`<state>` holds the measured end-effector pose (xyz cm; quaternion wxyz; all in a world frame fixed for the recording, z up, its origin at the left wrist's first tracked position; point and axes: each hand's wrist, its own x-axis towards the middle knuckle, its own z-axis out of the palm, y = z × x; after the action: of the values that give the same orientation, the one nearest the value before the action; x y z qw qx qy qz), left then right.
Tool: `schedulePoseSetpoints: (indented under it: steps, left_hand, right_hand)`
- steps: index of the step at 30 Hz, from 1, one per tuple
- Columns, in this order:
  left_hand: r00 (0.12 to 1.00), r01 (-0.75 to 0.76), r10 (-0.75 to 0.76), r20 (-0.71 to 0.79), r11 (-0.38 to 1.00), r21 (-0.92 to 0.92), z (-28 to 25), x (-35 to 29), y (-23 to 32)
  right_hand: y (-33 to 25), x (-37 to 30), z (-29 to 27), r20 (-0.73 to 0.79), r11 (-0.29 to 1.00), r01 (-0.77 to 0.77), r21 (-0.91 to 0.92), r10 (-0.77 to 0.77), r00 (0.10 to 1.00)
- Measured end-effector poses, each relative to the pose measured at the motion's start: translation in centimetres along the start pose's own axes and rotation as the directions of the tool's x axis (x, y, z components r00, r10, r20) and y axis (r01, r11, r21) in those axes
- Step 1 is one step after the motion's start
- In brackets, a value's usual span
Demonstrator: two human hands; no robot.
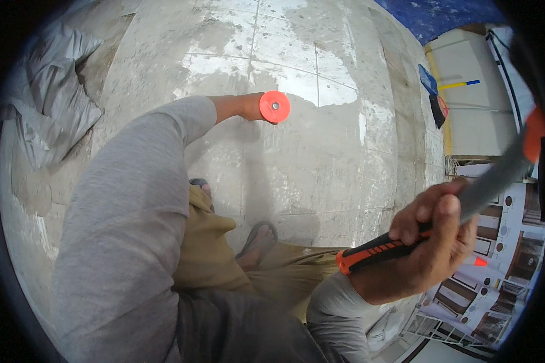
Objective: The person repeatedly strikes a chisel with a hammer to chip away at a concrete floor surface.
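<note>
With the left grip (251, 107) clamped on what looks like an orange-guarded chisel (275, 108) and the right grip (435, 235) on the hammer (495, 176), square, measured blows seem safest.

The floor (327, 163) is grey and scuffed, scored by thin straight joints, with white patches toward its far edge. A crumpled whitish sack (54, 91) lies along its left edge. Two feet in dark sandals (274, 231) stand on its nearer part.
</note>
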<state>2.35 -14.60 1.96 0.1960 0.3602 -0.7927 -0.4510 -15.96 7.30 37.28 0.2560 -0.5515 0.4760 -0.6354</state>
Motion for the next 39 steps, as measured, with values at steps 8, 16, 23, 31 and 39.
schedulePoseSetpoints:
  steps: [8,16,23,31,39]
  left_hand:
    - [0.997,-0.08,0.08,0.011,0.995,-0.054,0.4,-0.3,-0.7]
    - [0.988,-0.051,0.051,0.148,0.999,-0.004,1.0,0.7,0.5]
    - [0.921,-0.107,-0.036,0.388,0.934,0.341,0.9,-1.6,-0.6]
    - [0.99,-0.047,0.041,-0.138,0.998,-0.043,-3.0,1.7,-0.9]
    - [1.0,0.003,-0.002,0.002,0.997,-0.079,-0.4,-0.3,0.1]
  right_hand:
    - [-0.2,1.0,0.4,-0.007,0.984,0.17,0.058,-0.17,0.985]
    - [12.1,-5.0,0.2,0.094,0.943,-0.331,-0.033,0.333,0.938]
    - [19.3,-10.6,-1.8,0.182,0.482,-0.767,-0.423,0.875,0.45]
    - [15.2,-8.2,-4.2,0.148,0.562,-0.777,-0.285,0.826,0.543]
    - [10.9,-6.7,-3.3,0.148,0.659,-0.706,-0.259,0.749,0.646]
